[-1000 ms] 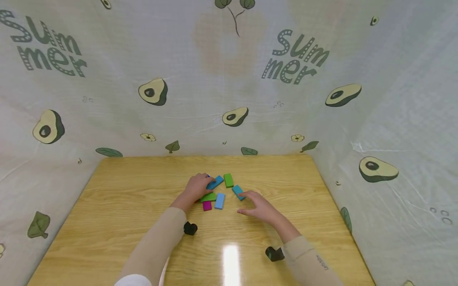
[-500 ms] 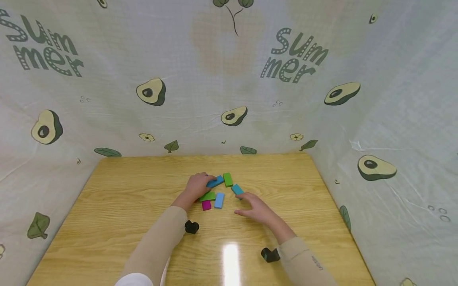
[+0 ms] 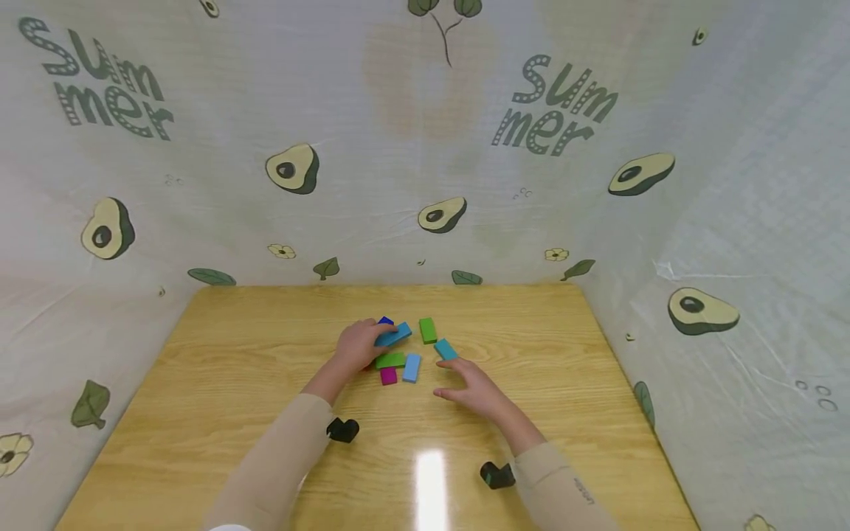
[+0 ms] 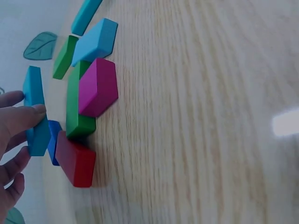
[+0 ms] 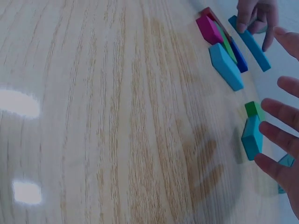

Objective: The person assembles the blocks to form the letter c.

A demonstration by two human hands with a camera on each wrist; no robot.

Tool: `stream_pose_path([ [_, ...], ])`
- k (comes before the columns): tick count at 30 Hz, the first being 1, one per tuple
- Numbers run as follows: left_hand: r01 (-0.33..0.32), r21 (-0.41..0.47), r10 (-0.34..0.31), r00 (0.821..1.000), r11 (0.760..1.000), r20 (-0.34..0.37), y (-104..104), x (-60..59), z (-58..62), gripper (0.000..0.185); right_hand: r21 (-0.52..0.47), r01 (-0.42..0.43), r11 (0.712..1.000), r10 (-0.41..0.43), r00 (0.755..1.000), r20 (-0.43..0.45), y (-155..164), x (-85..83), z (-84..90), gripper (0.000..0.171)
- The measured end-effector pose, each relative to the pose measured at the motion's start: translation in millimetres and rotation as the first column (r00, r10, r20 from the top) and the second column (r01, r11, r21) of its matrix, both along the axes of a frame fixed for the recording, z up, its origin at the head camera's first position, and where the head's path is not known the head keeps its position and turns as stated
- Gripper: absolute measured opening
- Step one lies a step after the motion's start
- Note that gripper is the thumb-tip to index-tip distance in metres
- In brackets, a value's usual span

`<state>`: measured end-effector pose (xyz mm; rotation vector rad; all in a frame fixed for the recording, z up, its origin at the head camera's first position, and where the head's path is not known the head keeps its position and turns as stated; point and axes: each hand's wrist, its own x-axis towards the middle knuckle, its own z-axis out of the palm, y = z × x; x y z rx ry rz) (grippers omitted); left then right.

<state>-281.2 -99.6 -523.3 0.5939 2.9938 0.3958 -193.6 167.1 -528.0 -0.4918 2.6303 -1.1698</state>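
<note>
Two left fingers (image 4: 21, 119) pinching blue block (image 4: 35, 112)

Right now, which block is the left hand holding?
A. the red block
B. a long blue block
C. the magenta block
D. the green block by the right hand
B. The left hand pinches the long blue block between thumb and fingers; the left wrist view shows its fingers on that block, while the magenta block and red block lie untouched on the table.

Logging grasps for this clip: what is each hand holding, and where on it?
Left hand pinches the long blue block at its near end; right hand holds nothing.
</note>
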Motion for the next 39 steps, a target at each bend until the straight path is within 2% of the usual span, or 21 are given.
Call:
stream_pose_path([
  [6,-0.037,0.061,0.037,0.999,0.997,0.0,-15.6,16.5,-0.1,0.044,-0.045,0.018,0.999,-0.019,0.999,-0.027,-9.6,5.6,-2.7,0.055],
  [15,-0.064,0.11,0.066,0.998,0.992,-0.013,-36.4,46.8,1.4,0.043,-0.102,0.026,0.994,-0.027,0.999,-0.016,-27.1,10.6,-14.0,0.055],
  [24,-0.096,0.165,0.098,0.995,0.982,-0.005,-53.2,75.6,-9.3,0.043,-0.163,0.021,0.986,-0.026,0.999,-0.027,-46.2,19.0,-20.1,0.052],
  [33,-0.132,0.162,0.127,0.991,0.978,0.037,-58.2,94.4,-19.8,0.045,-0.174,0.042,0.984,-0.045,0.999,-0.014,-58.1,25.8,-30.0,0.051],
  [39,-0.144,0.184,0.141,0.99,0.972,0.031,-59.1,104.3,-25.3,0.045,-0.179,0.051,0.983,-0.056,0.998,-0.019,-64.1,31.9,-32.5,0.052],
])
